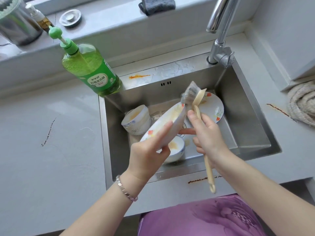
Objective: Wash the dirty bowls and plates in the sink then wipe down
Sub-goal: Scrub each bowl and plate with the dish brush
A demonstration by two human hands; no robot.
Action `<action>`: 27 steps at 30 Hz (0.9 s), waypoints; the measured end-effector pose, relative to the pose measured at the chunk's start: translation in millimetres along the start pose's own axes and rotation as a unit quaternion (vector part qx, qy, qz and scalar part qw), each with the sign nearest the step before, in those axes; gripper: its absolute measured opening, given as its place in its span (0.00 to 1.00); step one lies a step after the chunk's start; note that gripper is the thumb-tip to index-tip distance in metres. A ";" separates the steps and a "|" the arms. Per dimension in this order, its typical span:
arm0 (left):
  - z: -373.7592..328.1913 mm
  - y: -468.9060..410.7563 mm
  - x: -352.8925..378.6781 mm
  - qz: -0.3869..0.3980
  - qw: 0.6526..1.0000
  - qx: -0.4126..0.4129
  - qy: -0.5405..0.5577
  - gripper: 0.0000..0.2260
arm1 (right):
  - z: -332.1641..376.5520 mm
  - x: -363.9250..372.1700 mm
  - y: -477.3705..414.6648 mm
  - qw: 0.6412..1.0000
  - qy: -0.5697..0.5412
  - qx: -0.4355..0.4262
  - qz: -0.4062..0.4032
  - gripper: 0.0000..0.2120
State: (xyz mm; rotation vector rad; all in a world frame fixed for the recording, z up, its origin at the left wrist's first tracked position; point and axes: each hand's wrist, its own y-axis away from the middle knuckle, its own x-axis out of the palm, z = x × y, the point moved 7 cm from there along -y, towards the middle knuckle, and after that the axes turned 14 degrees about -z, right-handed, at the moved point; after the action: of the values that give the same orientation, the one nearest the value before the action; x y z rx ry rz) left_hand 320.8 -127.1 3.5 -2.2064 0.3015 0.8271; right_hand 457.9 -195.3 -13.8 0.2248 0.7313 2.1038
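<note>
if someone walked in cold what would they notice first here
The two hands over the sink: the left hand holds a tilted, smeared plate while the right hand grips a long-handled brush with its bristles at the plate's upper edge. Next comes the green detergent bottle at the sink's back left corner, then the dirty bowls in the basin.

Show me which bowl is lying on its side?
The left bowl, by the sink wall, its yellow-stained inside facing sideways. The near bowl, under the held plate, sits upright.
</note>
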 end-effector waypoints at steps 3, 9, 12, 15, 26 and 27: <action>20.3 -6.8 -7.6 0.034 0.974 -0.216 0.058 0.33 | 9.9 -24.8 -5.7 0.969 0.168 -0.178 -0.021 0.15; 21.3 -12.9 -13.8 0.076 0.944 -0.298 0.116 0.32 | 4.0 -8.7 49.8 0.863 0.287 -0.407 0.085 0.18; 19.2 -13.1 -18.8 0.102 0.941 -0.297 0.130 0.32 | 4.4 -13.0 48.6 0.837 0.305 -0.448 0.072 0.17; 16.3 -10.6 -27.3 0.124 0.946 -0.282 0.103 0.31 | 5.6 -31.0 4.5 0.897 0.294 -0.328 0.024 0.16; 12.5 -2.7 -37.1 0.115 0.939 -0.301 0.121 0.31 | 7.6 -27.6 7.7 0.906 0.289 -0.306 0.039 0.16; 13.3 -3.4 -37.6 0.105 0.935 -0.313 0.129 0.30 | 8.5 -21.4 22.0 0.899 0.283 -0.330 0.056 0.16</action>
State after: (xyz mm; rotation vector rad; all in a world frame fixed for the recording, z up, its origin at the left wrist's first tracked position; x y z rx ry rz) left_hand 287.4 -116.6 22.8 -2.9333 0.4538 0.8218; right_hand 459.2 -218.5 7.9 -0.7615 0.2772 2.4181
